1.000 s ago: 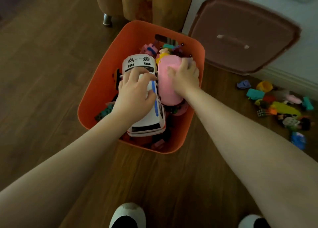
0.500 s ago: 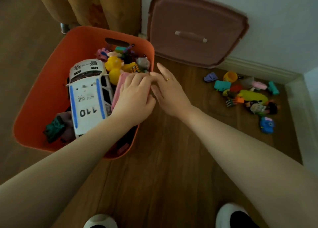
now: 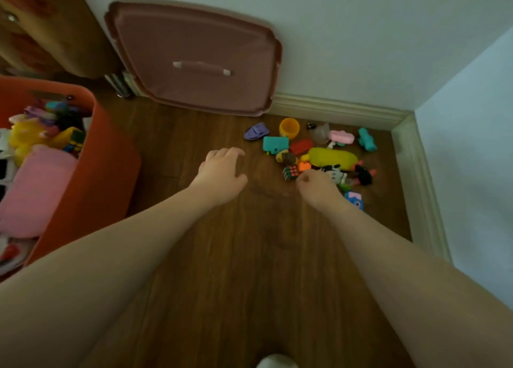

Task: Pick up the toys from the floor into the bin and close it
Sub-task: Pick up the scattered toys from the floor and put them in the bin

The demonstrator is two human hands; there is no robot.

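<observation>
An orange bin (image 3: 111, 156) stands at the left, filled with toys, among them a pink soft toy (image 3: 36, 190) and yellow ducks (image 3: 26, 136). Its brown lid (image 3: 194, 54) leans on the wall. Several small toys lie in the floor's corner: a purple boat (image 3: 256, 131), a yellow cup (image 3: 289, 127), a teal block (image 3: 274, 144), a yellow-green oblong toy (image 3: 331, 158), a small cube puzzle (image 3: 290, 172). My left hand (image 3: 222, 173) hovers over bare floor, fingers loosely curled, holding nothing. My right hand (image 3: 316, 184) is over the near edge of the pile, fingers curled; nothing shows in it.
A wooden cabinet (image 3: 41, 26) on metal legs stands behind the bin. White walls and a skirting board (image 3: 416, 173) close the corner at the right. My shoe tip (image 3: 276, 362) shows at the bottom edge. Wooden floor stretches between bin and toy pile.
Both hands have left the bin and moved right, toward the toy pile. The view has swung right, so the bin now sits at the left edge.
</observation>
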